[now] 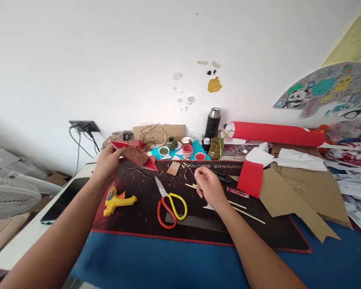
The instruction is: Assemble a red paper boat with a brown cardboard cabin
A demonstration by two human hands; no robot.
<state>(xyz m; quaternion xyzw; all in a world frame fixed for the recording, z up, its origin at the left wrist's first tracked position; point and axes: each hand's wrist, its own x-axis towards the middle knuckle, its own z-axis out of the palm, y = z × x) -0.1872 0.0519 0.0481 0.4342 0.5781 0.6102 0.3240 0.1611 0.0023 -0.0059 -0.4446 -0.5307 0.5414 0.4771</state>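
Observation:
My left hand grips a small craft piece, a brown cardboard panel with red paper sides, raised above the left of the dark mat. Fingers curled in, my right hand hovers over the mat right of centre; whatever its fingertips may pinch is too small to make out. Between the hands lie scissors with one red and one yellow handle, blades apart. A yellow glue gun rests below my left hand. Thin wooden sticks and a white paper scrap lie around my right forearm.
Paint jars stand on blue paper at the back, near a black thermos. A red paper roll and cardboard sheets occupy the right. A phone lies at left beside a fan. A clear ruler lies in front.

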